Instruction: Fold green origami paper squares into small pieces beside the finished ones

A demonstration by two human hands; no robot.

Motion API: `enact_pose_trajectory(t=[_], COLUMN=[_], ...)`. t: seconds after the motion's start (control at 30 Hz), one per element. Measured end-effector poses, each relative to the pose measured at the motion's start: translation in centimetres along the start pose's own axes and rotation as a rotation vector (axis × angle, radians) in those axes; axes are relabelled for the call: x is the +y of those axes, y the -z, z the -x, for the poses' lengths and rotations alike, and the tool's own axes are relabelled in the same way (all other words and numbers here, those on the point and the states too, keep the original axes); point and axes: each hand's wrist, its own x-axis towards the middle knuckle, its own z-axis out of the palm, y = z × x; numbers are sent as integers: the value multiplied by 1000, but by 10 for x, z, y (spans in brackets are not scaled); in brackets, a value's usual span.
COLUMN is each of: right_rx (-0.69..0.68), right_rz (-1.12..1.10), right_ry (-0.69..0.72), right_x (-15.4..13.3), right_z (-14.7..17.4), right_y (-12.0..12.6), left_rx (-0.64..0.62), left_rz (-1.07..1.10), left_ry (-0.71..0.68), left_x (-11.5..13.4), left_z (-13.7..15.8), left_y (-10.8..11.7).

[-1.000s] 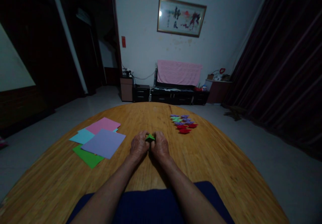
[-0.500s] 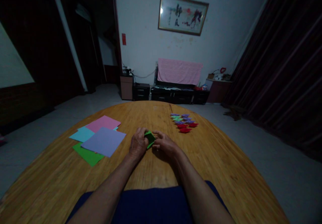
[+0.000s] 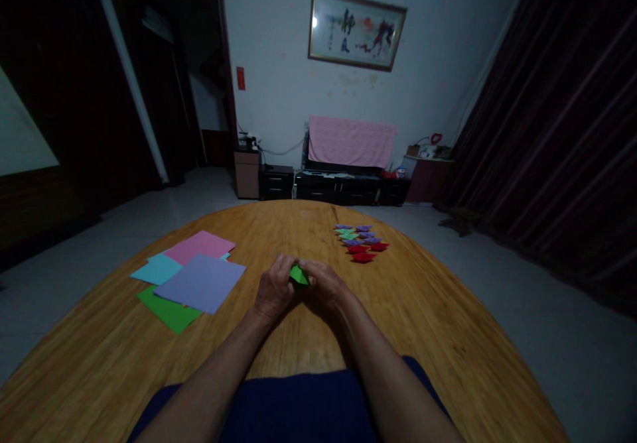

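Between my two hands is a small piece of folded green paper (image 3: 299,274), held just above the table near its middle. My left hand (image 3: 276,287) is closed on the paper's left side, fingers bent over its edge. My right hand (image 3: 324,285) grips it from the right, with the thumb and fingers pressed against it. Parts of the paper are hidden behind the fingers. Beyond my right hand stand several small folded paper shapes: red ones (image 3: 363,257) nearest, then purple ones (image 3: 369,235) and pale green ones (image 3: 347,233).
On the left of the round wooden table (image 3: 408,337) lie overlapping paper sheets: purple (image 3: 202,284), pink (image 3: 202,247), light blue (image 3: 156,269) and green (image 3: 172,312). Across the room, a pink cloth (image 3: 351,141) hangs over a screen on a black cabinet (image 3: 348,188).
The right hand has closed in on the green paper, which was more open before and now looks flatter and smaller between the hands. The view has shifted slightly.
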Motion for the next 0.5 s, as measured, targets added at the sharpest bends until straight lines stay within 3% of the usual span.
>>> enact_pose_trajectory(t=[0.2,0.37,0.5], right_rx=[25,78,178], right_rz=[-75,-95,82], right_ry=[-13,28,22], right_x=[0,-1,-4], right_z=[0,2,0], right_y=[1,4,11], left_rx=[32,-80,-168], left_rz=[148,221,393], left_ry=[39,157,202], left_x=[-7,-10,-8], left_z=[1,-2,-4], left_y=[-4,-5,1])
